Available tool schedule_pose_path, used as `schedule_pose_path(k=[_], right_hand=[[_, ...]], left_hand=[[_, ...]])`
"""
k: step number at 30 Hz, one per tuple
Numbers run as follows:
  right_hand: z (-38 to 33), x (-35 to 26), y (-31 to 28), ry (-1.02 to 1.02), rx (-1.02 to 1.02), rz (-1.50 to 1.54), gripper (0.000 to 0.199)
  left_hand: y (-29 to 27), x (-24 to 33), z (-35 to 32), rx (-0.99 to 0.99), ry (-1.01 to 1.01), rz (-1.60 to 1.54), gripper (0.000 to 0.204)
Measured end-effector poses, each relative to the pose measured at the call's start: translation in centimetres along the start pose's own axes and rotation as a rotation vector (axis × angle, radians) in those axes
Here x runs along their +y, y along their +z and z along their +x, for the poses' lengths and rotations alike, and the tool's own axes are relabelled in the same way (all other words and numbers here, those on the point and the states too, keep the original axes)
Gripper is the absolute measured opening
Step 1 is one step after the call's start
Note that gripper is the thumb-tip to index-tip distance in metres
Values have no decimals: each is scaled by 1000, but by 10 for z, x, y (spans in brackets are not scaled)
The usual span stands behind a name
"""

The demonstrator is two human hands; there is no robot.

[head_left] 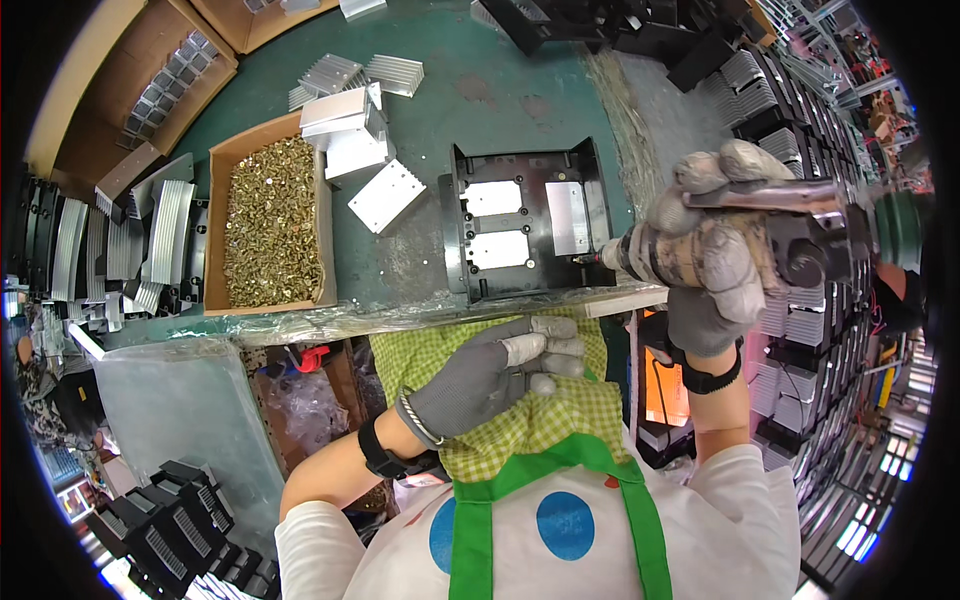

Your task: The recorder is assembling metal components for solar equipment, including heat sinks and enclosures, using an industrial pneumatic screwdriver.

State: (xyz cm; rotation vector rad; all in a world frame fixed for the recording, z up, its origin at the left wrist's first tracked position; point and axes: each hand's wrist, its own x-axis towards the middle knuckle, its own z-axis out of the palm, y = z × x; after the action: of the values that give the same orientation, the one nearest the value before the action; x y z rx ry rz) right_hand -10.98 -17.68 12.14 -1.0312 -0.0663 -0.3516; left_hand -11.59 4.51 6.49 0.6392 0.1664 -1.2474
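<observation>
My right hand [715, 265], in a grey glove with whitish fingertips, is wrapped round a worn power screwdriver [660, 252] with a metal lever along its side. Its tip reaches the near right corner of a black housing [545, 200] lying at the table's front edge. Two silver plates [497, 250] sit at the left in this housing, and one longer silver plate [570, 218] lies at the right. Over the checked green apron, my gloved left hand [490, 370] is held closed with curled fingers; whatever is inside them is hidden.
Left of the housing, a cardboard box [330, 250] holds many small brass-coloured screws [270, 225]. Silver heat sinks [345, 125] lie loose behind it, with one plate [387, 196] nearer. Black housings with finned heat sinks [800, 325] are stacked at the right. More black parts [620, 35] lie at the back.
</observation>
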Motion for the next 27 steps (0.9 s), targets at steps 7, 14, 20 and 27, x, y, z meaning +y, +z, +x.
schedule_pose_path(k=[7, 14, 20, 27], right_hand=[[3, 22, -19, -28, -332, -279, 50], [20, 5, 8, 96, -362, 155, 54], [24, -42, 9, 42, -611, 208, 58], [12, -22, 24, 101, -626, 191, 58]], left_hand=[[-2, 1, -8, 38, 45, 69, 39], [0, 9, -6, 34, 94, 142, 35], [11, 7, -3, 110, 180, 32, 33], [18, 15, -8, 138, 117, 50, 46]])
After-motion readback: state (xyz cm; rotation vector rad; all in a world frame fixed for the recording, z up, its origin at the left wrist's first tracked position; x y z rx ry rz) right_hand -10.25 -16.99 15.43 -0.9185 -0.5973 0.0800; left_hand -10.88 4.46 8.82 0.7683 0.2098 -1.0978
